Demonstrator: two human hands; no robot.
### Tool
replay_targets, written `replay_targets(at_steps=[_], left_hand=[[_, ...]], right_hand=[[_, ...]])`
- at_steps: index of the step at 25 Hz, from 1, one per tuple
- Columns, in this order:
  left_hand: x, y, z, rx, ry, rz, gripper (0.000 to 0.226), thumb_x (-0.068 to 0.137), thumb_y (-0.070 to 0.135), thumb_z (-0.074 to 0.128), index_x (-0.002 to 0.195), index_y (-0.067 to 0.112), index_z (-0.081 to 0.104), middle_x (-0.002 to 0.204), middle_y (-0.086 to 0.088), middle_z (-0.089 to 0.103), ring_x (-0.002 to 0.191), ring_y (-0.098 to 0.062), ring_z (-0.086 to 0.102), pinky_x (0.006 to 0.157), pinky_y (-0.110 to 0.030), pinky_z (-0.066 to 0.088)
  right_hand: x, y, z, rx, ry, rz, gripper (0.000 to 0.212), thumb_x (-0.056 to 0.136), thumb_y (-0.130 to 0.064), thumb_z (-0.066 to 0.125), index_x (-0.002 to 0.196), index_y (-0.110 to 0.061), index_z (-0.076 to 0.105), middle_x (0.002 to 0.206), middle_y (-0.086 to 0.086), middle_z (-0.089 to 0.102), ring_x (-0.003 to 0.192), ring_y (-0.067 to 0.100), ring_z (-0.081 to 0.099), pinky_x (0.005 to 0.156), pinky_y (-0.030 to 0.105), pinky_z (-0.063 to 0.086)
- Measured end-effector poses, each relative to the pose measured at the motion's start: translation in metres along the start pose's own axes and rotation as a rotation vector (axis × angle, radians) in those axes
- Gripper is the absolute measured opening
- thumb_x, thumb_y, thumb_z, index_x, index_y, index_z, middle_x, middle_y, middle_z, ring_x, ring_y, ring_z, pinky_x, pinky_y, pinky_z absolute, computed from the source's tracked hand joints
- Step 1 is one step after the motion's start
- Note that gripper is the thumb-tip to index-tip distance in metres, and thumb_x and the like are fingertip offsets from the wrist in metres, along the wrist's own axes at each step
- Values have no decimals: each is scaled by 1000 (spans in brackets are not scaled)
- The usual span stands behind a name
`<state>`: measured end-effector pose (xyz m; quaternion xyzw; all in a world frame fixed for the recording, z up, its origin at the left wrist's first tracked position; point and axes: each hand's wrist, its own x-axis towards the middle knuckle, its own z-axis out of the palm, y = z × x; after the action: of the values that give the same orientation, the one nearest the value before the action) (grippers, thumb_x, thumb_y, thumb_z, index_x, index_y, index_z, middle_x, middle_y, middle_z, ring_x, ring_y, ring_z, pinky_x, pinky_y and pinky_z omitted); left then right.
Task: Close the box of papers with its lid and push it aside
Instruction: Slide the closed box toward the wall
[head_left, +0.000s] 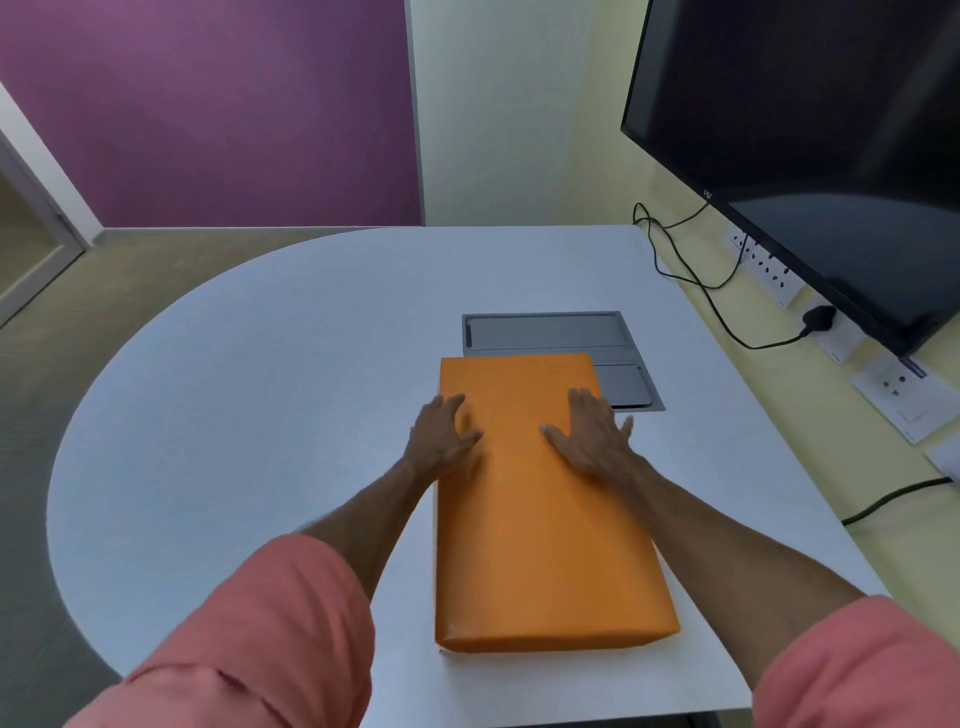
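An orange lid (540, 530) covers the box on the white table (249, 415); a thin pale strip of the box shows under its front left corner. No papers are visible. My left hand (441, 434) lies flat on the lid's far left edge, fingers spread. My right hand (589, 434) rests flat on the far right part of the lid, its little finger past the right edge. Neither hand grips anything.
A grey recessed cable hatch (550, 332) is set in the table just beyond the box, partly covered by it. A large dark monitor (810, 130) hangs on the right wall above sockets (769, 270) and black cables (691, 270). The table's left edge is rounded.
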<state>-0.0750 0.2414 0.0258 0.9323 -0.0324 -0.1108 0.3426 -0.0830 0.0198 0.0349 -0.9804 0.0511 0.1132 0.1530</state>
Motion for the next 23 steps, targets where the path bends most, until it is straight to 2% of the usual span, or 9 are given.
replay_targets(at_steps=[3, 5, 7, 10, 12, 15, 18, 23], left_hand=[[-24, -21, -1, -377, -64, -178, 95, 78, 37, 76, 152, 18, 21, 158, -10, 29, 143, -34, 31, 111, -48, 33], [-36, -30, 1, -507, -164, -358, 107, 74, 38, 79, 154, 20, 10, 161, -10, 20, 143, -37, 29, 109, -55, 33], [-43, -35, 7, -553, -249, -453, 107, 75, 37, 79, 153, 23, 7, 160, -12, 21, 139, -41, 35, 103, -62, 36], [-48, -41, 13, -714, -304, -478, 96, 77, 32, 78, 150, 27, 16, 150, -14, 39, 127, -41, 48, 101, -63, 42], [-49, -43, 15, -775, -300, -471, 94, 77, 31, 78, 150, 28, 19, 144, -13, 46, 122, -38, 52, 99, -61, 44], [-50, -43, 14, -780, -300, -467, 91, 79, 29, 76, 151, 25, 21, 142, -12, 48, 122, -38, 52, 97, -61, 44], [-47, -42, 12, -784, -294, -442, 89, 80, 27, 76, 151, 23, 23, 141, -13, 48, 123, -38, 51, 97, -60, 44], [-38, -22, 6, -773, -289, -398, 89, 81, 25, 75, 151, 23, 21, 142, -13, 46, 123, -36, 50, 97, -59, 43]], right_hand=[[-20, 20, 5, 166, -29, 168, 94, 86, -58, 56, 154, -14, 6, 163, 7, 11, 147, 36, 17, 115, 63, 18], [-30, 28, 8, 298, -31, 259, 104, 82, -56, 63, 154, -12, 1, 162, 12, 10, 145, 39, 21, 113, 59, 27], [-38, 37, 10, 451, -30, 367, 109, 79, -54, 68, 153, -8, 3, 159, 19, 18, 140, 40, 32, 109, 55, 37], [-51, 46, 12, 654, -117, 470, 96, 75, -53, 73, 145, -5, 28, 143, 19, 46, 123, 37, 53, 96, 49, 49], [-56, 49, 13, 785, -130, 476, 82, 76, -44, 77, 138, -5, 42, 136, 18, 55, 116, 36, 59, 97, 51, 50], [-59, 46, 8, 921, -113, 495, 78, 77, -29, 80, 140, -3, 42, 136, 20, 55, 116, 38, 59, 97, 52, 50], [-63, 44, 5, 990, -86, 504, 80, 77, -22, 80, 143, -3, 40, 137, 21, 54, 118, 39, 58, 97, 52, 49], [-70, 51, -12, 1044, -64, 493, 66, 78, -19, 79, 135, -3, 49, 133, 20, 58, 99, 31, 60, 81, 44, 50]])
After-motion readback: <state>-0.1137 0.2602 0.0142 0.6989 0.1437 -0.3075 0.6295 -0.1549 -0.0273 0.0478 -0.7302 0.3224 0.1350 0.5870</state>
